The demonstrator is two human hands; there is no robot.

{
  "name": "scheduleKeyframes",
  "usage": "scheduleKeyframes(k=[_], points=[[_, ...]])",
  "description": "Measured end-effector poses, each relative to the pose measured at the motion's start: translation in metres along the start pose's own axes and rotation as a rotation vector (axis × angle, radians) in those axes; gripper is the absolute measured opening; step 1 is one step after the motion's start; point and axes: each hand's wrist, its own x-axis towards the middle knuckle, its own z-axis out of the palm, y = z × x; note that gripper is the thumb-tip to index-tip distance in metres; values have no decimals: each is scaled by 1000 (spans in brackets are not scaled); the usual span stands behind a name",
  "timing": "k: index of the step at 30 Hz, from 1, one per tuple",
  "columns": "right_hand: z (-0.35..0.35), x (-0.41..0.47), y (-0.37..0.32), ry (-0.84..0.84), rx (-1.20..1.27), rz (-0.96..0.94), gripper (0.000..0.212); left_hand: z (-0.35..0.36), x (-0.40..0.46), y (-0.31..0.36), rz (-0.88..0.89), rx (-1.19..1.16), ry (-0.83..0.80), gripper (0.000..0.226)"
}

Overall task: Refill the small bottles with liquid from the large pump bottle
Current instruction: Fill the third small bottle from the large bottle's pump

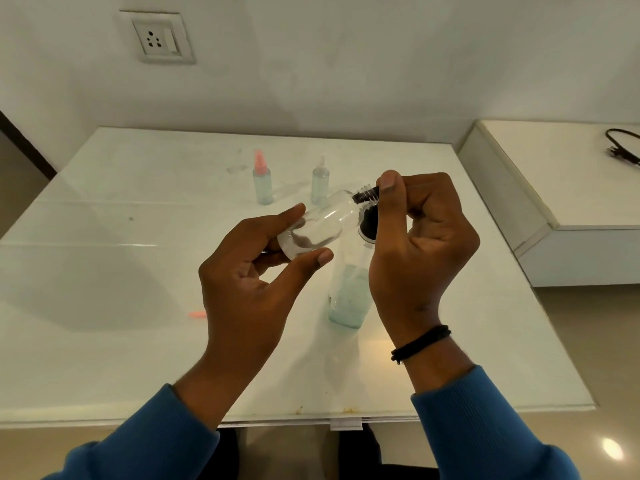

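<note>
My left hand [263, 268] grips a small clear bottle [318, 225] by its base, tilted so its neck points up and to the right. My right hand [422, 237] pinches the bottle's threaded neck [365, 194], where a black part shows through the threads. Just below stands the large pump bottle [349, 296], with pale blue liquid in its lower part and its black pump head [367, 225] partly hidden by my right fingers. Two small spray bottles stand at the back, one with a pink top [262, 183] and one with a clear top [320, 181].
A pink cap [197, 314] lies on the white glossy table [104, 271] left of my left wrist. A lower white shelf [554, 188] with a black cable [623, 147] adjoins the table on the right. A wall socket [157, 38] sits behind.
</note>
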Motion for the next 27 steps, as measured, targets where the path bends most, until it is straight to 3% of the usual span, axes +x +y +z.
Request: scheduleKeyframes(k=[27], points=[[1, 1, -5, 18, -11, 0, 20, -1, 1, 2, -13, -24, -1, 46]])
